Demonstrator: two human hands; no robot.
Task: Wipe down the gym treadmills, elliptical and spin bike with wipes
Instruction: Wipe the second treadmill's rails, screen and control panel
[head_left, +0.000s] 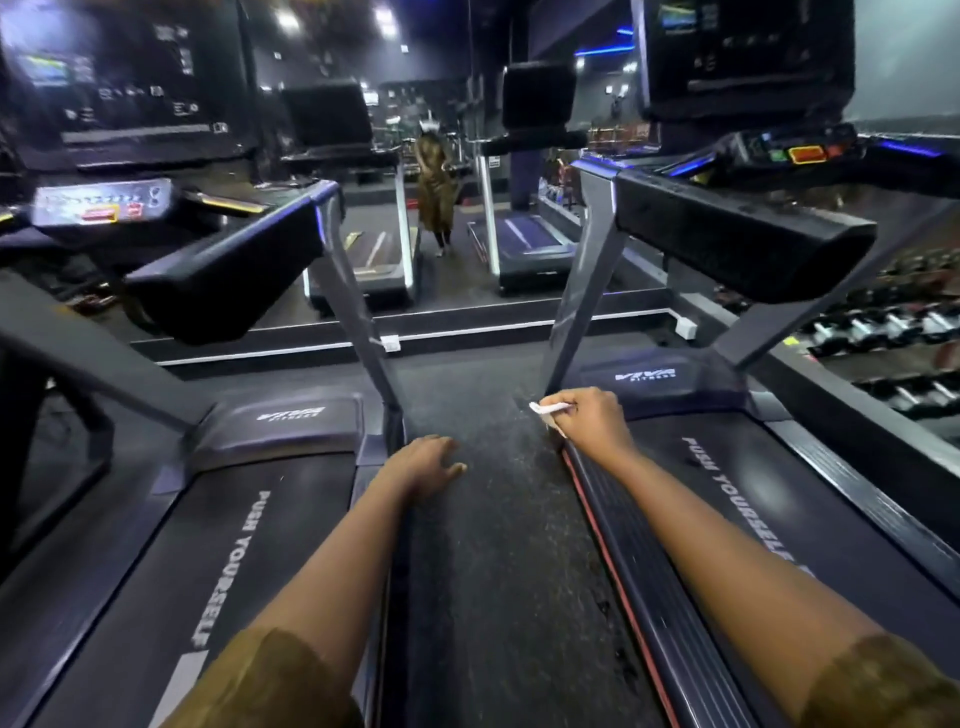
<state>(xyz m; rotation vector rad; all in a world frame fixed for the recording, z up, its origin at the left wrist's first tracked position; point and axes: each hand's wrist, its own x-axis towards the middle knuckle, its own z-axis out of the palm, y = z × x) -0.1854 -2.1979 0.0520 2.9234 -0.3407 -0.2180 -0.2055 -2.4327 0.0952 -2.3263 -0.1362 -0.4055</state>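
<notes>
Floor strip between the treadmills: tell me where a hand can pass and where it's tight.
Free: the floor strip between the left treadmill's side rail and the right treadmill's red-edged rail, plus the left belt and right belt. Tight: the right upright's foot, where the right-hand grip holds the wipe; the left-hand grip sits at the strip's left edge.

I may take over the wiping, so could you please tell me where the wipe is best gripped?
Probably pinch the wipe by its free white end, coming from the left: that end pokes out past the right hand's fingers, while the rest is bunched inside its grip.
</notes>
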